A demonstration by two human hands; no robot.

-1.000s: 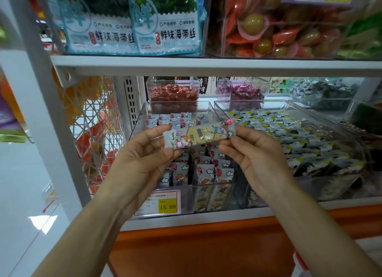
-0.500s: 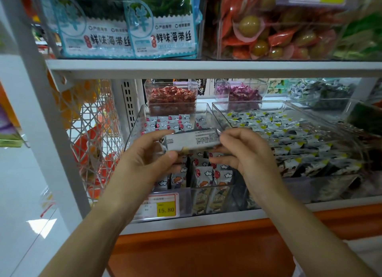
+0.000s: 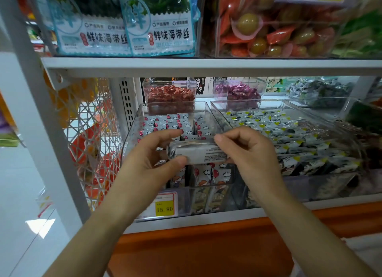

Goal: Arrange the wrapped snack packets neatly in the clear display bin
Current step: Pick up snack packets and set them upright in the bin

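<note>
My left grip (image 3: 148, 159) and right grip (image 3: 248, 150) are pinching the grey oblong foil snack packet (image 3: 198, 152) over the clear plastic display bin (image 3: 129, 140); lowering it skewed, I am risking toppling the upright cartoon-printed packets (image 3: 208, 173).

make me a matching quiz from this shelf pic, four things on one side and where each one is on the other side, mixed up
Things
1. held packet
2. red candies
3. purple candies
4. yellow price tag

Places
A. low on the front of the clear bin
B. at the back, right of the red ones
C. pinched between left hand and right hand
D. straight behind the clear bin

Pairs: 1-C, 2-D, 3-B, 4-A
</note>
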